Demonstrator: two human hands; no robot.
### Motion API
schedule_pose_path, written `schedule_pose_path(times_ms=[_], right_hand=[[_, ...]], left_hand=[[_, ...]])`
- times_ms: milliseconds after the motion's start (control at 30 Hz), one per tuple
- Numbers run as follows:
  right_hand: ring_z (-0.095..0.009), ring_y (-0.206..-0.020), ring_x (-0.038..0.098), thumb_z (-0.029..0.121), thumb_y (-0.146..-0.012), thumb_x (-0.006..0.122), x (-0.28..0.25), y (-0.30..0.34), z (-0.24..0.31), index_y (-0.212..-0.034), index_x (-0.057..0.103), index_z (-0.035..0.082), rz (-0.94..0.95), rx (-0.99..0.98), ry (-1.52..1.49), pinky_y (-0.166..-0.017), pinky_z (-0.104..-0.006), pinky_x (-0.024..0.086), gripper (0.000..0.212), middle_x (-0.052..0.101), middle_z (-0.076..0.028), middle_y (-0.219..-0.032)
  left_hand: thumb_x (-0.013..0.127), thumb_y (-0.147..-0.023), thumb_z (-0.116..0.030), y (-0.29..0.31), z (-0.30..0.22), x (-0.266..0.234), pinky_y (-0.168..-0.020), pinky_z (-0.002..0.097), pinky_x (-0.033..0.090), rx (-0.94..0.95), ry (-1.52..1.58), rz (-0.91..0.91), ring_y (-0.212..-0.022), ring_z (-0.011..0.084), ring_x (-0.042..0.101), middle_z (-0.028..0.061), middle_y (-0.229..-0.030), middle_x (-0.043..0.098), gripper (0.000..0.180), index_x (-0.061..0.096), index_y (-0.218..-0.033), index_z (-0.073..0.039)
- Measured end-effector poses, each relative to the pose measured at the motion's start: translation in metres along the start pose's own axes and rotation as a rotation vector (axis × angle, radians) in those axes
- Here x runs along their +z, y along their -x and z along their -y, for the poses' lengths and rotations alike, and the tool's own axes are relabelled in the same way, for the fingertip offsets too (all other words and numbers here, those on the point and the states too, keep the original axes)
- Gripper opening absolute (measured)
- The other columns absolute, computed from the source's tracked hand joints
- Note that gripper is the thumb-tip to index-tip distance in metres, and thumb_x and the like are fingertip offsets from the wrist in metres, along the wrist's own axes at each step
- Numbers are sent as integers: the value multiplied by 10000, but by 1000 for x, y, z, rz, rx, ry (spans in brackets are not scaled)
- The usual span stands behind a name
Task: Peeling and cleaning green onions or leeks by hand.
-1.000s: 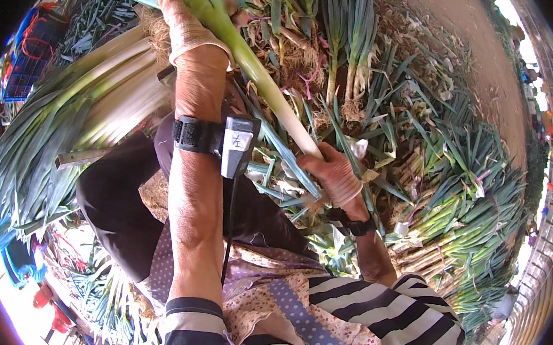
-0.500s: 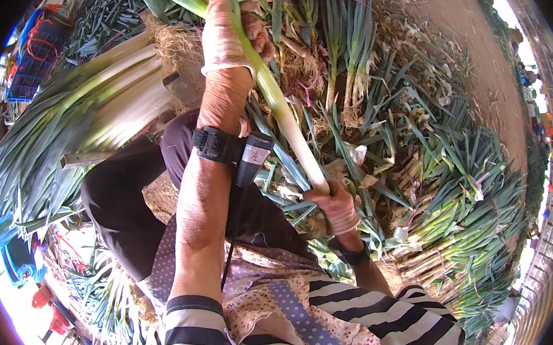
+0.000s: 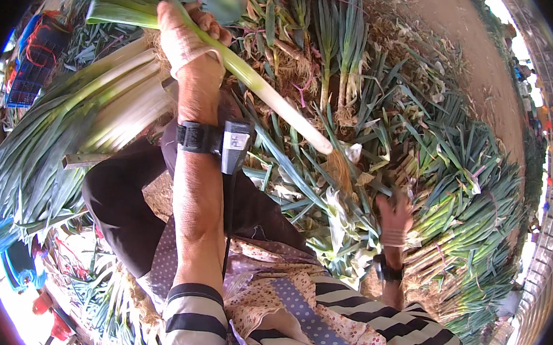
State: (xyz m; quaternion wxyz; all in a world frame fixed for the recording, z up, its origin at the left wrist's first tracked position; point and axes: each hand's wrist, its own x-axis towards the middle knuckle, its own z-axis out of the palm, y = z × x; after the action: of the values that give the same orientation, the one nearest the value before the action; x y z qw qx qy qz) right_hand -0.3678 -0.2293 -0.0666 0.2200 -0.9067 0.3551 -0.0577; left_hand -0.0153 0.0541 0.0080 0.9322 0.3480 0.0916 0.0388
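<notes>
In the head view, looking down past a seated person's dark trousers [image 3: 121,196], a single long leek [image 3: 258,87] slants across the upper middle, held up over a litter of leek trimmings [image 3: 303,190]. Its flat leaves, bright green, fan out at the upper left; below them the stalk fades through yellow-green to a smooth, glossy white shaft with a rounded lower end, pointing down and right. A tuft of brown roots [image 3: 340,171] shows right beneath that end; whether it belongs to this leek cannot be told. The left hand [image 3: 187,34] grips the leek near where leaves meet stalk, its fingers curled round it. The right hand [image 3: 395,218] is well apart from the leek, lower and to the right, slightly blurred, its fingers apparently loose and spread above the trimmings. To the left lies a thick stack of large leeks [image 3: 114,103], white shafts side by side, dark leaves drooping outward. To the right, thinner green-leaved stalks [image 3: 460,236] lie in a heap, beside bare brown earth [image 3: 470,95].
</notes>
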Motion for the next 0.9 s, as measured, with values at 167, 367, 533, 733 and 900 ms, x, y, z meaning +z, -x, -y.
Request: schedule_pose_path(times_ms=[167, 367, 533, 733, 900], right_hand=[[-225, -902, 632, 528, -764, 640, 23, -40, 119, -1157, 552, 80, -424, -943, -69, -582, -245, 573, 603, 619, -175, -944], [-139, -715, 627, 319, -877, 629, 52, -11, 130, -963, 638, 71, 452, -577, -815, -592, -279, 565, 263, 637, -125, -826], [-110, -694, 583, 227, -898, 588, 59, -25, 97, -1014, 642, 64, 281, -200, -633, -603, -242, 469, 208, 639, -20, -820], [-202, -748, 654, 241, -822, 687, 36, -3, 216, -1056, 610, 133, -460, -980, -231, -582, -342, 538, 269, 653, -83, -919], [-311, -739, 609, 123, -844, 615, 47, -4, 249, -1016, 556, 41, -222, -1202, -125, -601, -365, 507, 199, 604, -151, -821]], left_hand=[[492, -860, -522, 20, 8, 4, -503, 317, 347, -70, -4, -22, -496, 150, 394, 9, -583, 434, 436, 493, -903, -88], [582, -828, -564, 43, -18, -3, -541, 285, 390, -109, 425, 268, -568, 145, 421, 6, -611, 435, 525, 522, -952, -57], [571, -869, -516, 63, -26, -4, -461, 272, 346, -11, 401, 407, -526, 109, 401, -23, -590, 388, 483, 523, -979, -48], [542, -892, -409, 101, -60, 3, -444, 278, 356, 158, 187, 37, -469, 103, 375, -28, -555, 383, 336, 486, -936, -81], [522, -912, -487, 131, -53, -3, -442, 282, 338, 97, 200, -68, -461, 119, 372, -32, -565, 381, 379, 425, -783, -144]])
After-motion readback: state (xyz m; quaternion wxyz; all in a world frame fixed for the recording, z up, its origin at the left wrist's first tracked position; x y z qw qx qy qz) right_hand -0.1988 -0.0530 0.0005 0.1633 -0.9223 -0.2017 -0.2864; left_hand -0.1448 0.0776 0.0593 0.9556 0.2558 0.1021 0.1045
